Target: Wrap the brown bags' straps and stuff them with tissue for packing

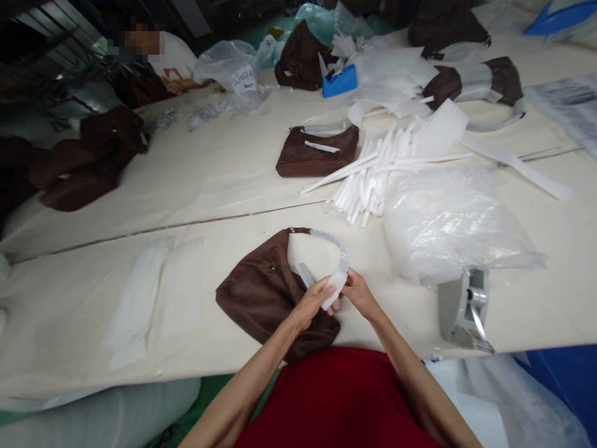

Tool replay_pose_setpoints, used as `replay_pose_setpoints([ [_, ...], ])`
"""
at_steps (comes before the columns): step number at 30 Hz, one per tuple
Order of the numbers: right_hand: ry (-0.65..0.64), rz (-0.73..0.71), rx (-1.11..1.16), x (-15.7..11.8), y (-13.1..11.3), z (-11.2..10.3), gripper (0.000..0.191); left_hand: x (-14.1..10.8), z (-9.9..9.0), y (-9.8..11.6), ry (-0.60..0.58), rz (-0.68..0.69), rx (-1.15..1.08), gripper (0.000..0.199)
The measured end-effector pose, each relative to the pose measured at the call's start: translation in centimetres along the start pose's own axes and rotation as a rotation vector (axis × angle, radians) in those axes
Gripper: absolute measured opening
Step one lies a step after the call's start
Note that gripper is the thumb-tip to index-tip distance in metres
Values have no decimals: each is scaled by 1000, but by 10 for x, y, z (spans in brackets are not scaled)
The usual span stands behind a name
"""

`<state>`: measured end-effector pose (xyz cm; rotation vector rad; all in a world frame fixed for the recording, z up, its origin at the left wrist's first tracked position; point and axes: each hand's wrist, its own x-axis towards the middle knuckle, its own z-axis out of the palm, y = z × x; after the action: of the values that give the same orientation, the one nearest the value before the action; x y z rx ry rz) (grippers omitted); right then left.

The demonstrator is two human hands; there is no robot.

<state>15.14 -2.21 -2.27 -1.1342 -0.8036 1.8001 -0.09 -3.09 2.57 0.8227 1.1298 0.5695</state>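
- The left hand (308, 306) is closed around a soft white strip (336, 290), and its fingers curl over the strip.
- The right hand (357, 294) pinches the other side of the same strip. The two hands are very near each other, with the strip between them.
- The strip sits on the strap (332, 244) of a brown bag (263, 295). Clear plastic covers the strap, and it makes an arch above the bag.
- The bag lies flat near the front edge of the long table (242, 211), directly under the hands.
- Just right of the bag are a clear plastic bag (450, 230) and a grey metal stand (462, 308).
- Left of the bag lie white sheets (153, 292).
- Toward the far edge are a pile of white strips (366, 180), a second brown bag (317, 152) and a blue tape dispenser (339, 81).
- At the far left corner, a co-worker's hand (175, 87) rests on the table.
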Motion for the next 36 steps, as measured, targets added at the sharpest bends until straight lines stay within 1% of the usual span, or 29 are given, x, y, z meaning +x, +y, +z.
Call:
replay_pose_setpoints([
  [5,1,45,13,10,4,9,27,2,-1,-6,-14,25,-78,81],
  [8,-45,150,67,18,10,18,39,6,5,-10,-4,39,-65,89],
  [9,-34,196,96,21,12,20,43,9,8,-11,14,49,-49,91],
  [10,11,230,132,24,13,21,46,11,11,-12,36,56,-29,93],
  [12,198,227,228,28,13,15,46,18,16,-11,84,66,40,93],
  [14,385,165,314,26,11,-1,44,25,15,-7,109,99,202,82],
  [15,448,147,331,21,9,-12,44,28,11,-3,116,127,311,73],
  [17,513,161,303,6,7,-35,47,34,-4,8,149,189,513,59],
  [18,525,187,265,-4,7,-47,48,37,-16,15,186,215,596,55],
  [20,545,235,186,-28,10,-65,48,44,-47,31,307,248,762,51],
  [22,556,263,125,-49,18,-78,49,49,-85,45,479,267,984,49],
  [23,565,277,101,-57,23,-83,50,50,-105,50,572,247,1101,49],
  [24,572,292,79,-64,28,-86,52,50,-124,52,675,196,1199,51],
  [25,584,300,52,-69,34,-88,53,48,-142,51,769,103,1265,54],
  [26,595,296,19,-72,39,-88,55,45,-158,48,832,-11,1297,58],
  [27,601,284,-22,-74,45,-86,55,41,-171,43,867,-123,1300,63],
  [28,595,269,-66,-75,50,-82,54,36,-181,36,871,-220,1282,67],
  [29,574,255,-112,-74,55,-75,52,31,-189,29,855,-290,1257,72],
  [30,538,248,-154,-72,60,-65,51,27,-194,23,841,-327,1235,75],
  [32,418,262,-221,-64,68,-39,53,22,-198,15,842,-348,1212,79],
  [33,345,247,-245,-59,70,-24,56,21,-199,14,851,-355,1205,80],
  [34,275,208,-265,-52,72,-8,59,21,-200,14,860,-361,1200,81],
  [36,177,78,-300,-33,71,20,64,23,-204,16,879,-370,1189,83],
])
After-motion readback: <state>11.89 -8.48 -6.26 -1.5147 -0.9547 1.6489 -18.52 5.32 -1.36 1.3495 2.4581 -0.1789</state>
